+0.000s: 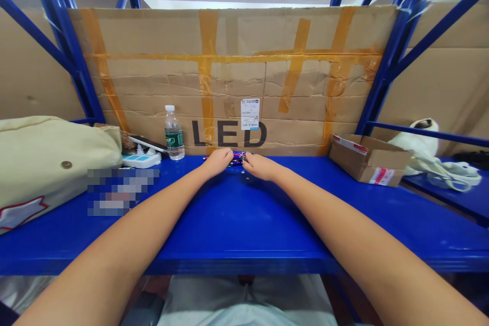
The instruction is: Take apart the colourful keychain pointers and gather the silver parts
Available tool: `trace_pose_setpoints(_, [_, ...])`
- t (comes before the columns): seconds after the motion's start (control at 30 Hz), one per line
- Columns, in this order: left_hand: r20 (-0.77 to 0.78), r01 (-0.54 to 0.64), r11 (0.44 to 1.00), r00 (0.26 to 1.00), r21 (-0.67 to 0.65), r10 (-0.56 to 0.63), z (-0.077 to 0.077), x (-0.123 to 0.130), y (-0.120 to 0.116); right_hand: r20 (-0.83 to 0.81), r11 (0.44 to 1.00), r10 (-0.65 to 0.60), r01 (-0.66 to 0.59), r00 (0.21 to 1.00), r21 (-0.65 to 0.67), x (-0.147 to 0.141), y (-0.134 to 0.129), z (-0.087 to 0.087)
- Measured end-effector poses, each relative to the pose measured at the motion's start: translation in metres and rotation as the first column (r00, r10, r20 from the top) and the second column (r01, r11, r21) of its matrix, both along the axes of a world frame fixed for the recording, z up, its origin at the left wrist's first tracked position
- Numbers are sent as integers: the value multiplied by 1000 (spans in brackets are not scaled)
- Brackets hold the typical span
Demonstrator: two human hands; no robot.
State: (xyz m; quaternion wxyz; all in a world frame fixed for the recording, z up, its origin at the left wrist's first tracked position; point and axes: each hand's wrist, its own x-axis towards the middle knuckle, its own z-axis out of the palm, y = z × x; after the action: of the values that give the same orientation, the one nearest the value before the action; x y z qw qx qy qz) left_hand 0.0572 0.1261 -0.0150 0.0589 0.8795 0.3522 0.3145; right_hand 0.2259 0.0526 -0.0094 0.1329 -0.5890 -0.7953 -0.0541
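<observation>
By the curled left hand and right hand, some thin purple sticks are held, near the back of the blue table, by the cardboard wall. Bunching seems under way; an even squeeze seems needed next.

Black "LED" on cardboard panel; print on white sticker, green bottle label unreadable.
</observation>
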Motion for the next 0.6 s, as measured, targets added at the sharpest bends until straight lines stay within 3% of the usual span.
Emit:
trace_pose_setpoints(0.17, [-81, -13, 999, 997, 53, 17, 2, -3, 0, -13, 999, 21, -21, 1000, -24, -3, 0, 3])
trace_pose_setpoints(0.3, [-184, -38, 981, 980, 190, 73, 2, -5, -6, -236, 1000, 19, -17, 971, 12, -5, 3, 1])
trace_pose_setpoints(0.37, [-239, -41, 967, 966, 251, 103, 4, -5, -11, -441, 997, 40, -62, 897, -35, -7, 3, 0])
trace_pose_setpoints(0.47, [-277, -66, 951, 949, 302, 154, 8, -4, -19, -717, 973, 22, -181, 696, -146, -14, 0, 1])
trace_pose_setpoints(0.6, [-298, -64, 939, 939, 338, 171, 13, -3, -25, -868, 967, -33, -203, 495, -152, -20, 1, 4])
